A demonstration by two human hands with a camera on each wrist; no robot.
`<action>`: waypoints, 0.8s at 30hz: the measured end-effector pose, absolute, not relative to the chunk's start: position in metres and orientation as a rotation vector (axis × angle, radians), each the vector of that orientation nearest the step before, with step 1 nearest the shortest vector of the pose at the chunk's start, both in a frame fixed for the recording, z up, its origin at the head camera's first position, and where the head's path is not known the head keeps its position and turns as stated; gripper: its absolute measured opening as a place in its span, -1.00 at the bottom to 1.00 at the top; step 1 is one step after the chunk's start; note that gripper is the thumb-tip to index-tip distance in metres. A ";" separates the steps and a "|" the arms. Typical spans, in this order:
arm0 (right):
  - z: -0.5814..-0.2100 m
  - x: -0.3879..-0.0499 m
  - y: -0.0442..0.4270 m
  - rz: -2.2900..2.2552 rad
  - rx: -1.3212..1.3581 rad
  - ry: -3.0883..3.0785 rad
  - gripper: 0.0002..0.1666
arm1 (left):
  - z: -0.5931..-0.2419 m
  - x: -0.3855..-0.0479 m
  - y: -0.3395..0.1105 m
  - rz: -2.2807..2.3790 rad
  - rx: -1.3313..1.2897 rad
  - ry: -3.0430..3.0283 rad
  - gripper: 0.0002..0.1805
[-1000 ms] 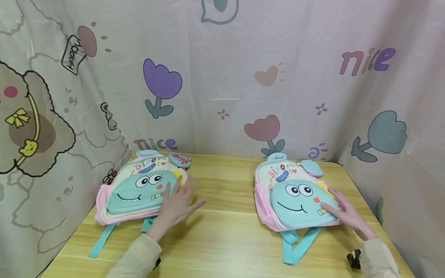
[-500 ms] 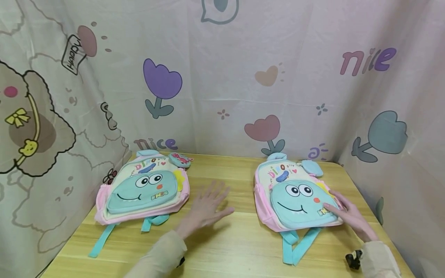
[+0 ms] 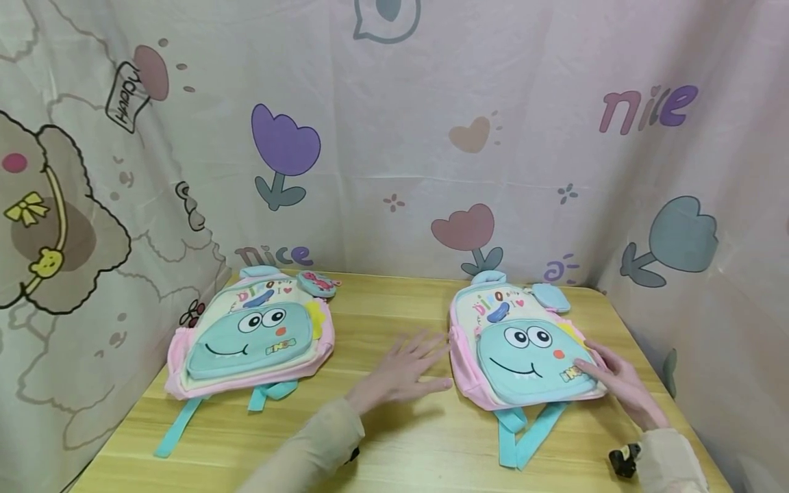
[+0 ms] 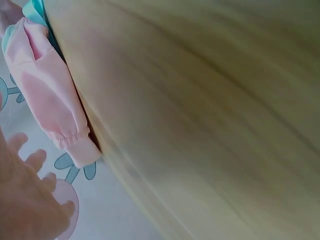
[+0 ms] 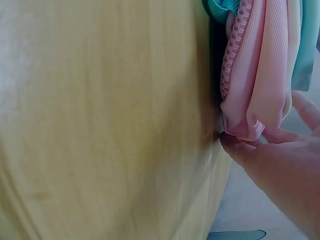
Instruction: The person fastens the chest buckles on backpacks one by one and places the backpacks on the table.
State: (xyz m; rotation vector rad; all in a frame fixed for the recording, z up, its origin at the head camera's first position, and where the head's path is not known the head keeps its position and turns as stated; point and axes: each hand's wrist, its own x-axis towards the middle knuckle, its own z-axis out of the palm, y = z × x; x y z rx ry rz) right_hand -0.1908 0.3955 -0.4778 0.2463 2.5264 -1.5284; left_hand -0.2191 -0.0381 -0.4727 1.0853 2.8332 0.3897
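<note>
Two small children's backpacks lie on the wooden table with their smiling dinosaur fronts up. The left backpack (image 3: 249, 335) has no hand on it. At the right backpack (image 3: 524, 349), my right hand (image 3: 629, 387) holds the right side, its thumb over the front pocket and its fingers along the pink edge. In the right wrist view, the fingertips (image 5: 234, 142) touch the pink fabric low, by the tabletop. My left hand (image 3: 403, 373) is spread beside the right backpack's left side; whether it touches the bag cannot be told. The left wrist view shows that pink side (image 4: 55, 95).
Turquoise straps (image 3: 520, 438) trail from under the right backpack, others (image 3: 179, 424) from under the left one. A printed curtain (image 3: 394, 137) hangs behind and at both sides of the wooden table (image 3: 382, 308). Each backpack carries a small pouch (image 3: 550, 297) near its top.
My left hand has moved right, from the left backpack across the table to the right backpack's side. The right hand stays nearly still at its bag. Neither backpack has visibly shifted on the table.
</note>
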 end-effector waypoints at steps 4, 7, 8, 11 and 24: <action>-0.478 -0.190 0.395 -1.545 0.241 2.521 0.07 | -0.473 -0.222 -0.028 0.407 1.163 2.775 -0.22; -0.477 -0.190 0.395 -1.553 0.242 2.518 0.06 | -0.473 -0.224 -0.023 0.430 1.205 2.742 -0.23; -0.477 -0.190 0.395 -1.555 0.242 2.516 0.07 | -0.473 -0.225 -0.021 0.428 1.219 2.733 -0.24; -0.479 -0.190 0.396 -1.510 0.243 2.542 0.05 | -0.473 -0.226 -0.019 0.444 1.243 2.704 -0.24; -0.482 -0.186 0.397 -1.524 0.204 2.553 -0.02 | -0.475 -0.230 -0.017 0.485 1.206 2.696 -0.24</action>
